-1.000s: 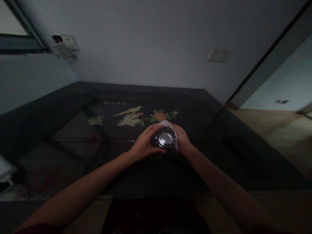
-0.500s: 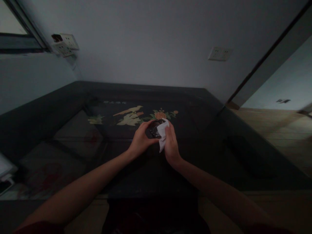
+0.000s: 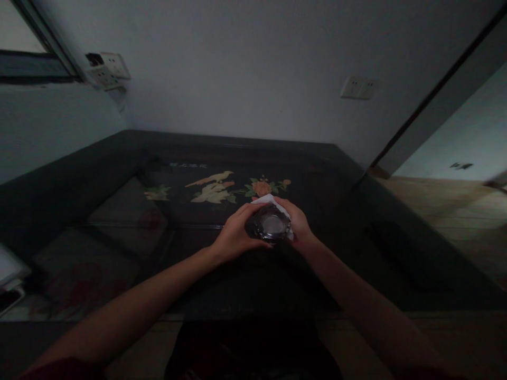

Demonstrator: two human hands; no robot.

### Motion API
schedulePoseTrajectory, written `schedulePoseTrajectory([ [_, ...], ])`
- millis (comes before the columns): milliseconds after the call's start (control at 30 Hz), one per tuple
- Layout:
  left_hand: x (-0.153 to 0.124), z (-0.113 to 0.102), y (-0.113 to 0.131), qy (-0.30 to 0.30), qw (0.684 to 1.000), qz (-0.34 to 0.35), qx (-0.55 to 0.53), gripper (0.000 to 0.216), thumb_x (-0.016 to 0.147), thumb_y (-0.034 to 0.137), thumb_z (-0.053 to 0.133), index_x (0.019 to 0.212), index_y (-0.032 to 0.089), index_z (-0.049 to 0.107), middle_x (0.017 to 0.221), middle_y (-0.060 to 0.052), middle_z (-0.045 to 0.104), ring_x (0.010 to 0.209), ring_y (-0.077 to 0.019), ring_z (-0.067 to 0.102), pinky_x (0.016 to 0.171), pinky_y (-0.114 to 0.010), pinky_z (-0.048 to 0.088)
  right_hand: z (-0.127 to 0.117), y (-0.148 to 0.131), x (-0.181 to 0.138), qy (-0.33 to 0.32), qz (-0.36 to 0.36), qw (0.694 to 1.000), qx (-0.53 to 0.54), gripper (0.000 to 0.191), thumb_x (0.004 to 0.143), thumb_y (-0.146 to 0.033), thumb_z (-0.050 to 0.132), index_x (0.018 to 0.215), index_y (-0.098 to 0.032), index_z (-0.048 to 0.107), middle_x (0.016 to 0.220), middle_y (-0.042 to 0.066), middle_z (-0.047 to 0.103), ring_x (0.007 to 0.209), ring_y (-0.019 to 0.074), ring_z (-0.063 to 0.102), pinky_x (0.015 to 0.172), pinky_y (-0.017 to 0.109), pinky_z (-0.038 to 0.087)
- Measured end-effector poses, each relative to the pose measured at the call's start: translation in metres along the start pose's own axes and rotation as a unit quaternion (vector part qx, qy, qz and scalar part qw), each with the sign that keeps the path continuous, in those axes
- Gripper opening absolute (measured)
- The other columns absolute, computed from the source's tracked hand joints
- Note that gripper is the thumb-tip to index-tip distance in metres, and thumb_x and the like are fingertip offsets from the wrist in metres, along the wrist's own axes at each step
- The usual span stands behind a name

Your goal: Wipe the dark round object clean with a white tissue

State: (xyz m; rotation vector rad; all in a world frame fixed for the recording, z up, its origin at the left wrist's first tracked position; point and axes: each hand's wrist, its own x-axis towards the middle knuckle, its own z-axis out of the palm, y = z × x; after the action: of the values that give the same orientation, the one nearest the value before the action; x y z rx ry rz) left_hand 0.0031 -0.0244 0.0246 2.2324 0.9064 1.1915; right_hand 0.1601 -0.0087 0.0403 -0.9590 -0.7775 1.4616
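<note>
A clear round glass (image 3: 273, 226), like a cup or an ashtray, is held over the dark table (image 3: 237, 285) with its round face turned toward me. My left hand (image 3: 236, 231) is closed around its left side, thumb below and fingers above. On the other side my right hand (image 3: 297, 219) presses a white tissue (image 3: 269, 199) against the glass. The tissue shows along the top and right edge of the glass. My right fingertips are partly hidden behind the tissue and the glass.
The tabletop carries a bird and flower picture (image 3: 214, 187). A white object (image 3: 11, 269) sits at the left edge. Wall sockets (image 3: 359, 87) are at the right, with more sockets (image 3: 106, 71) at the left. A dark flat shape (image 3: 404, 253) lies on the right.
The glass has tipped so its round face points more toward me, and it has shifted slightly right and down. My right hand and the tissue have moved from its front right to behind it.
</note>
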Motion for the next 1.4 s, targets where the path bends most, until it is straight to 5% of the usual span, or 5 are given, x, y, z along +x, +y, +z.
schedulePoseTrajectory([
  [233, 0.003, 0.001, -0.003, 0.028, 0.997, -0.058, -0.039, 0.080, 0.054, 0.036, 0.085, 0.124, 0.021, 0.050, 0.119, -0.011, 0.060, 0.110, -0.0264, 0.057, 0.097, -0.046, 0.044, 0.004, 0.010, 0.001, 0.035, -0.048, 0.997, 0.045, 0.025, 0.067, -0.044, 0.067, 0.072, -0.019, 0.067, 0.069, 0.000, 0.069, 0.068, 0.0174, 0.063, 0.067, 0.029, 0.048],
  [567, 0.007, 0.004, -0.017, 0.127, 0.986, -0.104, -0.013, 0.073, 0.059, 0.028, 0.082, 0.124, 0.020, 0.050, 0.120, -0.011, 0.057, 0.113, -0.0260, 0.055, 0.095, -0.043, 0.046, 0.013, 0.043, -0.011, 0.021, -0.178, 0.984, 0.002, 0.040, 0.082, -0.046, 0.057, 0.118, -0.027, 0.057, 0.130, 0.002, 0.056, 0.122, 0.0181, 0.049, 0.106, 0.036, 0.034],
  [833, 0.003, 0.000, -0.003, 0.068, 0.996, -0.037, 0.041, 0.078, 0.058, 0.034, 0.083, 0.126, 0.023, 0.047, 0.120, -0.010, 0.056, 0.112, -0.0252, 0.054, 0.097, -0.043, 0.043, 0.008, 0.031, 0.002, 0.076, -0.076, 0.993, 0.051, 0.027, 0.078, -0.045, 0.058, 0.083, -0.020, 0.066, 0.082, 0.001, 0.070, 0.077, 0.0163, 0.065, 0.072, 0.029, 0.050],
  [1100, -0.001, -0.004, -0.005, -0.036, 0.998, 0.026, 0.041, 0.080, 0.061, 0.037, 0.081, 0.131, 0.027, 0.043, 0.124, -0.009, 0.055, 0.116, -0.0265, 0.052, 0.098, -0.043, 0.043, -0.009, 0.004, 0.010, -0.025, 0.084, 0.996, 0.014, 0.014, 0.068, -0.028, 0.068, 0.070, -0.015, 0.066, 0.064, 0.001, 0.067, 0.058, 0.0134, 0.059, 0.059, 0.026, 0.046],
  [1400, 0.006, -0.004, -0.006, 0.048, 0.997, -0.034, 0.051, 0.081, 0.055, 0.042, 0.083, 0.126, 0.025, 0.048, 0.120, -0.010, 0.057, 0.112, -0.0289, 0.054, 0.096, -0.046, 0.042, 0.008, 0.024, -0.002, 0.036, -0.058, 0.995, 0.077, 0.025, 0.076, -0.044, 0.058, 0.083, -0.020, 0.065, 0.081, 0.001, 0.070, 0.079, 0.0184, 0.064, 0.075, 0.032, 0.049],
])
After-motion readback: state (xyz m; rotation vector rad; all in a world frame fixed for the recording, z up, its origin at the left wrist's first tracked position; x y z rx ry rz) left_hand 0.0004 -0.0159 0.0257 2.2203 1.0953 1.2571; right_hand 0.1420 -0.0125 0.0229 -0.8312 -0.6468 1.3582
